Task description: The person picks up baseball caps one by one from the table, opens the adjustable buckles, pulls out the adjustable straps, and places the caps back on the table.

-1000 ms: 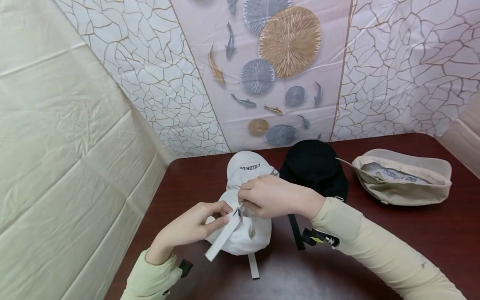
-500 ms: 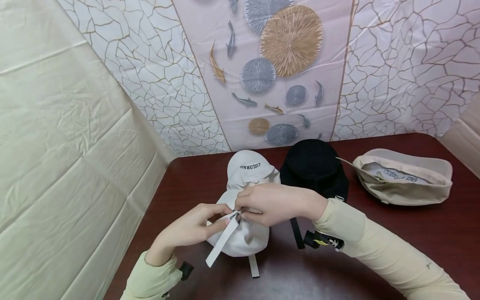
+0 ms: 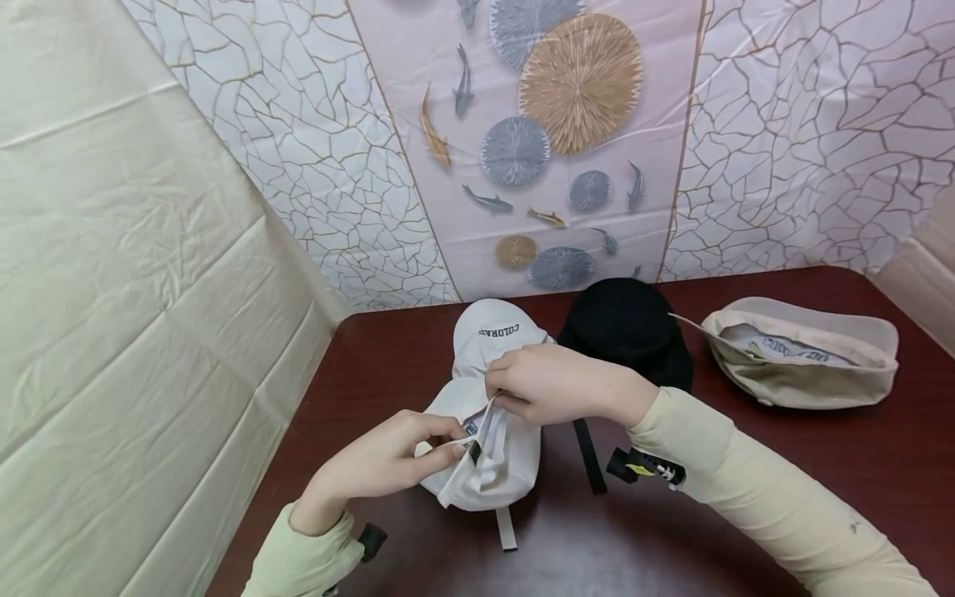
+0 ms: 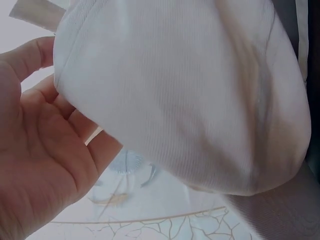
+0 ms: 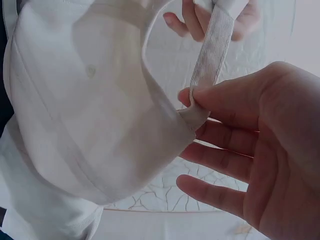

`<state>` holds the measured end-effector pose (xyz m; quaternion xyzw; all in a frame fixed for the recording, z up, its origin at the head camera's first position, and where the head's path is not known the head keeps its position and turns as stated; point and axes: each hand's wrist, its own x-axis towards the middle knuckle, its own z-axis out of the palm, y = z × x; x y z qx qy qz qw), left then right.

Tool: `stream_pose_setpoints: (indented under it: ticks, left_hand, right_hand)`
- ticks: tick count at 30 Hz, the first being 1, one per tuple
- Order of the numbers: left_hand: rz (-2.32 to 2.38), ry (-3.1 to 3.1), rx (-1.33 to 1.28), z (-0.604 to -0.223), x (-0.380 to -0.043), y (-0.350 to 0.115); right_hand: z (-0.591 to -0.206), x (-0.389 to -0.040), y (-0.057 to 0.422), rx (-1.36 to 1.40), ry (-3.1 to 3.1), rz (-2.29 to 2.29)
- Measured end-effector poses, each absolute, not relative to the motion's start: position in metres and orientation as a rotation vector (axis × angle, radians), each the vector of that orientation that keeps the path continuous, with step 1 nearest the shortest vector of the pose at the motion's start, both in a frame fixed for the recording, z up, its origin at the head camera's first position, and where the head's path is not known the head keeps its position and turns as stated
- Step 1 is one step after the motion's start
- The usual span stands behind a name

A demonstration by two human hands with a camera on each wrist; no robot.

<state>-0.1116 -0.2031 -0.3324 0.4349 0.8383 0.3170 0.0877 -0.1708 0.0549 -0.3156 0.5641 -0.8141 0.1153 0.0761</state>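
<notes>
A white baseball cap point(image 3: 518, 464) is held over the table between both hands, its back opening facing up. My left hand point(image 3: 388, 456) pinches the cap's back edge beside a small dark metal buckle point(image 3: 474, 452). With thumb and fingers, my right hand point(image 3: 559, 385) pinches the other end of the strap point(image 5: 212, 55) where it meets the cap's edge. In the right wrist view the strap runs from there towards the left hand. The cap's crown point(image 4: 165, 90) fills most of the left wrist view.
Behind the held cap lies another white cap point(image 3: 488, 327) with dark lettering. A black bucket hat point(image 3: 622, 327) stands beside it, with a black strap point(image 3: 589, 456) reaching forward. At the right a beige cap point(image 3: 836, 381) lies opening up on the dark red table point(image 3: 746, 489).
My right hand has moved slightly up and right, away from my left hand. The strap's long hanging tail now shows shorter, and the cap's back opening has widened.
</notes>
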Motion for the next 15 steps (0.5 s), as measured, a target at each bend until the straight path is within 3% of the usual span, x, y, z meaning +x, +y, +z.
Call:
stream_pose_setpoints:
  ticks: [6,15]
  left_hand:
    - [0.946,2.510,1.256,-0.334,-0.111,-0.202]
    - [0.992,2.561,1.223,-0.335,-0.113,-0.202]
  right_hand:
    - [-0.319,-0.171,0.054,1.681,-2.466,0.370]
    - [-0.315,-0.147,0.046,1.949,-2.431,0.385]
